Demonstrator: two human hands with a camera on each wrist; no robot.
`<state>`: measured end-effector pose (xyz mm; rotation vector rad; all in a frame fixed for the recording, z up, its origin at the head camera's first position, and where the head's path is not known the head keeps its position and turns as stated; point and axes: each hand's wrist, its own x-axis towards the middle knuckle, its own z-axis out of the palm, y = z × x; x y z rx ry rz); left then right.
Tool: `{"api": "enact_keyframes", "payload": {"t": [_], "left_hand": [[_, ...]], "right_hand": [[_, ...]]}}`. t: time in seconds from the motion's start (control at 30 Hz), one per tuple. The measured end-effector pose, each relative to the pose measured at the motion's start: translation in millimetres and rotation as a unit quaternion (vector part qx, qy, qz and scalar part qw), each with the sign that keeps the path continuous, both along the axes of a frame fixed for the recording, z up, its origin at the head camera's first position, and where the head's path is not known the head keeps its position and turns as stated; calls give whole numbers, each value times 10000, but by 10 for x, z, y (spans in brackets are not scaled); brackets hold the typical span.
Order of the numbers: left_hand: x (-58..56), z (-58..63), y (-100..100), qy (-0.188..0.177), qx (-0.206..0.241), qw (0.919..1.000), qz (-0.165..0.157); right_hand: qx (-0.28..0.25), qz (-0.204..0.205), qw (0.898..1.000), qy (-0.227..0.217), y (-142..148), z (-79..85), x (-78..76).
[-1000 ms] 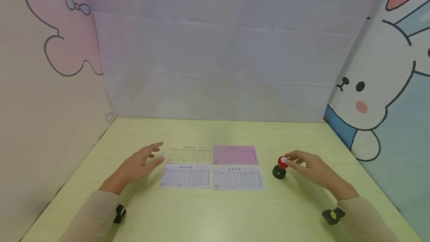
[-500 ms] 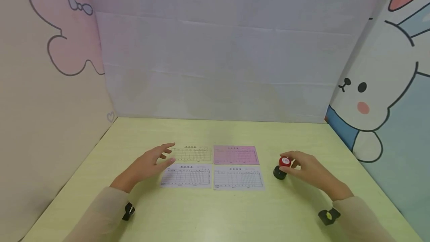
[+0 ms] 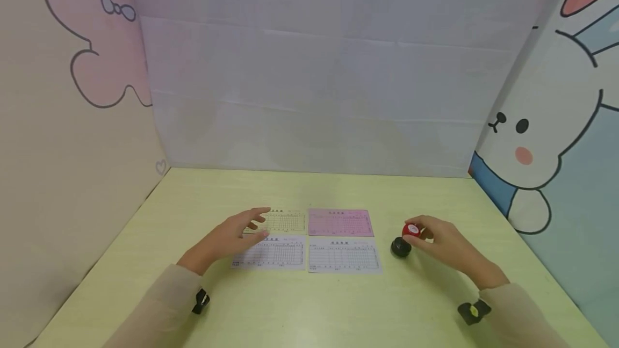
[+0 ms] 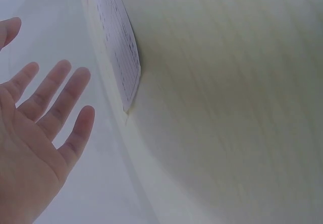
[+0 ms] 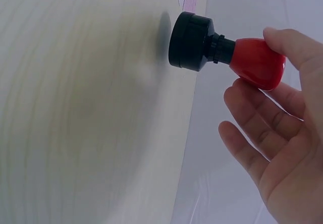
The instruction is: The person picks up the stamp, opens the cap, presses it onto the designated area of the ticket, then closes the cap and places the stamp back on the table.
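My right hand (image 3: 450,245) pinches the red knob of a stamp (image 5: 256,62) between thumb and fingers. The stamp's round black base (image 3: 401,247) points down and left; a shadow shows beside it in the right wrist view, and it looks just off the table. My left hand (image 3: 224,239) hovers with fingers spread over a yellow form slip (image 3: 287,222) and a white slip (image 3: 280,256), holding nothing. Right of these lie a pink slip (image 3: 340,223) and another white slip (image 3: 344,256). The left hand partly hides the two left slips.
The pale wooden table (image 3: 309,310) is bounded by a white back sheet (image 3: 309,95) and side walls with cartoon animals. Black straps (image 3: 201,301) sit at both wrists.
My left hand has moved right, from beside the slips to above the left ones. My right fingers have closed round the red knob, and the stamp now leans more to the right.
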<state>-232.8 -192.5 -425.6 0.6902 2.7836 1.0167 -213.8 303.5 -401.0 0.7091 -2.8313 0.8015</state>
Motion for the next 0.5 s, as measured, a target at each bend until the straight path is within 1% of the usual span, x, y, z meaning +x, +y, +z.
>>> {"api": "enact_keyframes", "payload": {"t": [0.17,0.3,0.4,0.5], "left_hand": [[-15,-6,124,17,78,9999,-94],[-19,-18,227,86,147,9994,-310],[-23,-31,298,150,95,9986,-492],[-23,-35,363,154,65,9981,-597]], "right_hand": [[-169,-51,9998,10,-29,12,11],[-325,-168,9991,-212,-58,38,27],[-386,-273,9982,-367,-79,54,35],[-430,-359,9972,-492,-97,59,39]]}}
